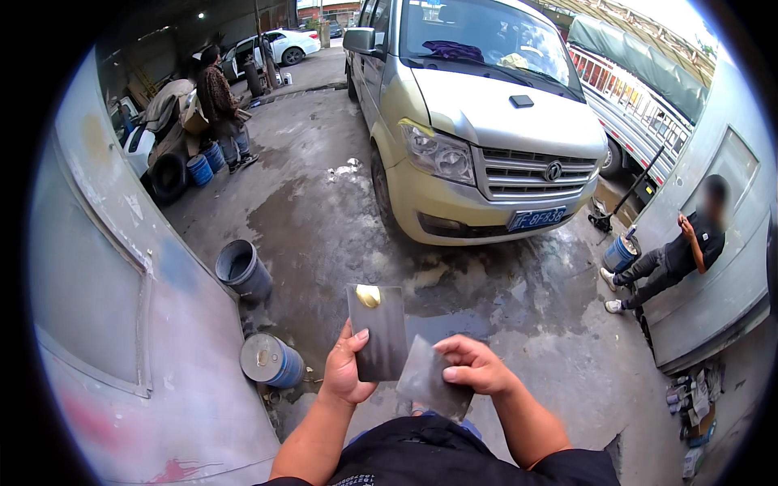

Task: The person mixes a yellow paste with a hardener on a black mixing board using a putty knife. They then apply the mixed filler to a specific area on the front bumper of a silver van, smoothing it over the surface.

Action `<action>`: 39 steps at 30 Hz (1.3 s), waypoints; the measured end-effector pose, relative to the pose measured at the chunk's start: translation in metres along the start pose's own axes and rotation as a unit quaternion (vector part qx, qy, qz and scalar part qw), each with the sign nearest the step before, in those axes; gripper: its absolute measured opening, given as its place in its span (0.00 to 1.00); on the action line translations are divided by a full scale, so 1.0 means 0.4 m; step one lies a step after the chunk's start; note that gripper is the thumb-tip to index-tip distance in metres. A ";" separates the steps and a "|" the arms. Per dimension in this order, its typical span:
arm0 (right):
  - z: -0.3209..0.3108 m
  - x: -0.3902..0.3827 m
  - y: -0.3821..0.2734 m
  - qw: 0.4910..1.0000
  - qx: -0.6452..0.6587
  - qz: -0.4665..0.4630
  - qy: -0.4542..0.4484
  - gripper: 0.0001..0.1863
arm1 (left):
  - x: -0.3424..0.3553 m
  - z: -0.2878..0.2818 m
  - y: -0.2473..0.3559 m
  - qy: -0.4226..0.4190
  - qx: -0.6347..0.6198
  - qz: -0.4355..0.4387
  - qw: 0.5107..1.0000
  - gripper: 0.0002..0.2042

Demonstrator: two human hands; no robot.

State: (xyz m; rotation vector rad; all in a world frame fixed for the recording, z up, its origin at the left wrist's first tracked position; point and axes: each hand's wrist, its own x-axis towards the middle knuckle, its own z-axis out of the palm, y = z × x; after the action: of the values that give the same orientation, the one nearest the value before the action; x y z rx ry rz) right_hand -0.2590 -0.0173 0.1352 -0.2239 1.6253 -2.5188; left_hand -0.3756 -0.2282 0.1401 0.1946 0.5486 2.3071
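My left hand (345, 371) is closed on a dark rectangular plate (382, 344), its thumb lying over the left edge. A dab of pale yellow paste (369, 296), which looks like body filler, sits at the plate's top left. Between thumb and fingers, my right hand (480, 366) pinches a thin grey scraper blade (428, 379), tilted and just right of the plate. Its lower edge points toward my body. Whether blade and plate touch, I cannot tell. Ahead stands a silver pickup truck (494, 93) with yellowish patches on its front bumper and fender.
A dark open bucket (243, 271) and a lidded blue drum (272, 360) stand by the left metal door (162, 324). At right, a person (689, 243) leans near another door, beside a blue pail (621, 253). Another person (219, 105) stands far left near tyres. Wet patches mark the concrete.
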 end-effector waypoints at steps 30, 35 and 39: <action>-0.370 0.254 -0.178 0.990 -0.045 -0.119 0.059 0.20 | 0.394 -0.058 -0.029 -0.082 0.391 -0.138 0.906 0.25; -0.284 0.364 -0.220 0.870 -0.402 -0.265 -0.107 0.23 | 0.421 -0.172 0.050 -0.162 -0.007 -0.207 0.965 0.29; -0.250 0.460 -0.150 0.831 -0.480 -0.266 -0.092 0.27 | 0.445 -0.251 0.114 -0.209 -0.041 -0.215 0.953 0.31</action>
State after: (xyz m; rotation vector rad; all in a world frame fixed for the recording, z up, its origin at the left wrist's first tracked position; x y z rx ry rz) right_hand -0.4612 0.0609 0.1587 -1.0966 2.8720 -1.5604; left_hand -0.5612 -0.1650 0.0661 0.4621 0.2458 1.7910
